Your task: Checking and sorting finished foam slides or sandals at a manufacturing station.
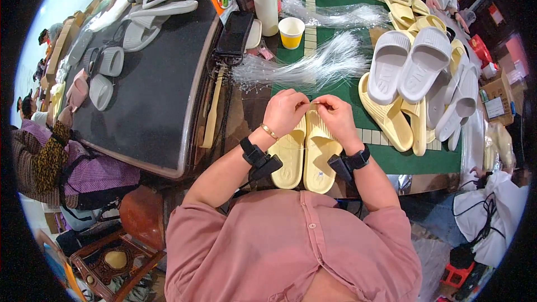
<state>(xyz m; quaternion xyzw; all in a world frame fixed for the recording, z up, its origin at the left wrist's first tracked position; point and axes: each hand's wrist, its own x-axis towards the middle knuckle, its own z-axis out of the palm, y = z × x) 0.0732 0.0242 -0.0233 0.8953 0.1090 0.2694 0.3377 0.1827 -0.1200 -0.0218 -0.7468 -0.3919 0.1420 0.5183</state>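
A pair of pale yellow slide slippers (287, 172) lies side by side before me, heels toward my body. My left hand (286, 112) and my right hand (336, 117) meet over the toe end. Both are closed in a pinch, thumbs and forefingers nearly touching. A thin clear plastic strand seems to run between the fingertips, though it is mostly too fine to follow. Just beyond the hands lies a fanned bundle of clear plastic strands (330, 59), with a second bundle (341, 13) farther back.
Grey slippers (426, 64) and yellow slippers (389, 114) are piled at right on the green mat (363, 161). A yellow-and-white cup (291, 33), white bottle (265, 5) and dark phone (235, 32) stand or lie left of the strands. More slippers sit on the black table (151, 100). Other people work opposite.
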